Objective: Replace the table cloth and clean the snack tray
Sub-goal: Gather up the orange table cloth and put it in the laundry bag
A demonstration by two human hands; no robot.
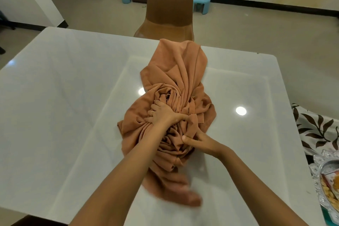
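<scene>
Fingers (153, 111) of our left hand (165, 115) curl into the bunched table cloth (183, 71) at the table's (73, 97) middle, while our right hand (200, 142) pinches a fold just beside it. If we lift now, we judge its loose far end may drag off the far edge or sweep the snack tray (315, 163) beyond the right edge.

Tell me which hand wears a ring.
The left hand, gripping the orange cloth farther up the table; a ring shows on it. The right hand shows none.
</scene>
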